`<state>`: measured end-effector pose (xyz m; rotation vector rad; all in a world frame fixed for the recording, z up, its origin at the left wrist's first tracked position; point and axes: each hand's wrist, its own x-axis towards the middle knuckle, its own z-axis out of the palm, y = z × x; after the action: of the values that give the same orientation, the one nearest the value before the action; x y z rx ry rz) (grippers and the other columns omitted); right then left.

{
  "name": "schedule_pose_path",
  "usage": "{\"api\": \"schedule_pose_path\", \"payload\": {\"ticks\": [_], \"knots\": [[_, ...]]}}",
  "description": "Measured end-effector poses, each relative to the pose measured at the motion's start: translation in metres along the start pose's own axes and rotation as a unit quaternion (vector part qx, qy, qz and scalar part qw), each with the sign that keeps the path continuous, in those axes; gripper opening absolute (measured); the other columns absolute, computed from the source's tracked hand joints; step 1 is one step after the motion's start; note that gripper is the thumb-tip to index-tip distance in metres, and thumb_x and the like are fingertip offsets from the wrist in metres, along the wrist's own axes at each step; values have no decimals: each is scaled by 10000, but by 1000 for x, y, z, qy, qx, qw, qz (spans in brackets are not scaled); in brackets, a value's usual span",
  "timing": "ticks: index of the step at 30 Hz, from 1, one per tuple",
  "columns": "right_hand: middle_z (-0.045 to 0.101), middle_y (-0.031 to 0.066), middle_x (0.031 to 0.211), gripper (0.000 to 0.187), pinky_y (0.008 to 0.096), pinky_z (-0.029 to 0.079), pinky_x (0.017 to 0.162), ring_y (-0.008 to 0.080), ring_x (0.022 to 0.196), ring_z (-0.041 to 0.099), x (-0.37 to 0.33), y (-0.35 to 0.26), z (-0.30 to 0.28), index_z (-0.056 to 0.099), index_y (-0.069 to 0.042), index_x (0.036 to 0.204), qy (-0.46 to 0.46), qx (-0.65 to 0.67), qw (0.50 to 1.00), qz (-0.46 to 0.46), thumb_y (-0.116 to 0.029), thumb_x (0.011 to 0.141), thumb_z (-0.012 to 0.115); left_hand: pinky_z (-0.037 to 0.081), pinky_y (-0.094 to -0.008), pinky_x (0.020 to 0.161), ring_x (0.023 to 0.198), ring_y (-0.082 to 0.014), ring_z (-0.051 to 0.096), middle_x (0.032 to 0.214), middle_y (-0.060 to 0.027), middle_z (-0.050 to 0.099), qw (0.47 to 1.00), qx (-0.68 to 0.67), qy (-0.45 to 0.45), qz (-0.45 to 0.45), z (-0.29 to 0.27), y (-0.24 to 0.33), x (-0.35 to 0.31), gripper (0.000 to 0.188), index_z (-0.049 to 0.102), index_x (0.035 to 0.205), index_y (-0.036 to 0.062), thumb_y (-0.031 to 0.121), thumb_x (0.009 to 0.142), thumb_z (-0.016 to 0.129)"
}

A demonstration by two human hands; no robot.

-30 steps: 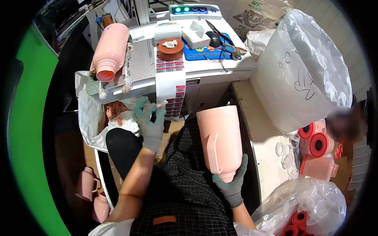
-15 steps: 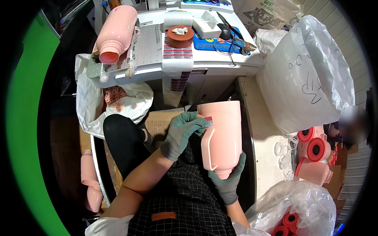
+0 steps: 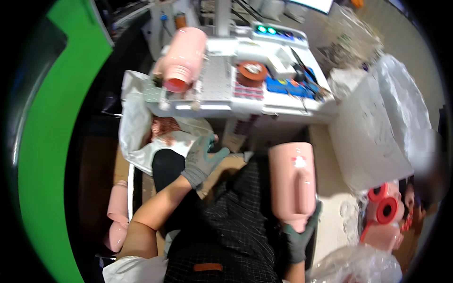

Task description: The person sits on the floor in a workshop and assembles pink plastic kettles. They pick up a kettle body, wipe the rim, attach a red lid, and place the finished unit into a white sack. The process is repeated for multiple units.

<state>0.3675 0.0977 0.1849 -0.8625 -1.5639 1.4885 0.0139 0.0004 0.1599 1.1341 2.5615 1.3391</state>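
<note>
My right hand point(image 3: 300, 240), in a grey-green glove, is closed around the narrow neck of a pink handled bottle point(image 3: 281, 181). The bottle is neck down over my right thigh, its handle facing right. A small red and white label point(image 3: 298, 162) shows on its wall near the wide end. Away from it, my left hand point(image 3: 202, 159), gloved alike, hovers above my left knee beside the white bag of pink shavings. Its thumb and fingers are apart, with nothing visible between them. Another pink bottle point(image 3: 185, 56) lies on the machine ahead, mouth toward me.
The white machine table point(image 3: 306, 107) carries a brown tape roll point(image 3: 251, 73), a label strip point(image 3: 248, 92) and tools. A white waste bag point(image 3: 134, 118) hangs at its left. A large white sack point(image 3: 361, 137) stands right, above pink bottles with red lids point(image 3: 387, 211). More pink pieces point(image 3: 118, 207) lie lower left.
My left hand has let go of the label and moved left, off the bottle. The label now sits on the bottle, which my right hand has turned and shifted right. The whole view has shifted.
</note>
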Motion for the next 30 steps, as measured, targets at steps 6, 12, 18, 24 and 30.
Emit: {"api": "schedule_pose_path", "payload": {"ticks": [6,12,18,24,30], "knots": [[261,164,1687,1210,500,343,1221,337,1510,357,37,-32,19,115,-110,1694,18,168,985,-28,-341,780,872,402,-562,1160,1412,-384,472,1503,-152,497,799,436,188,369,-137,-39,128,726,521,1430,141,249,775,813],[304,163,1664,1180,454,365,1204,290,1486,389,94,-73,87,151,-52,1679,-46,112,987,-110,-281,784,886,453,-552,1128,1314,-363,562,1408,-80,608,818,322,115,463,-162,-25,153,446,637,1249,132,142,814,733],[396,180,1602,1084,434,469,1126,310,1430,479,169,-76,158,256,-61,1654,-113,-181,912,-350,-197,772,873,529,-435,825,949,-295,645,1175,-103,678,851,94,306,416,-204,30,-31,665,642,1258,149,361,686,907],[311,328,1602,1024,501,565,961,518,1287,569,205,-96,321,365,-301,1623,-134,-401,760,-494,-381,741,880,523,-433,920,1039,-328,641,1178,-131,662,980,-173,15,95,-154,35,-99,761,617,1280,28,307,671,977],[292,329,1603,1046,489,618,742,415,956,714,215,-83,436,335,-388,1592,-189,-582,683,-399,-375,715,905,505,-424,970,1091,-315,611,1224,-135,661,985,-175,-4,11,-150,14,-122,751,626,1278,26,331,683,968]]}}
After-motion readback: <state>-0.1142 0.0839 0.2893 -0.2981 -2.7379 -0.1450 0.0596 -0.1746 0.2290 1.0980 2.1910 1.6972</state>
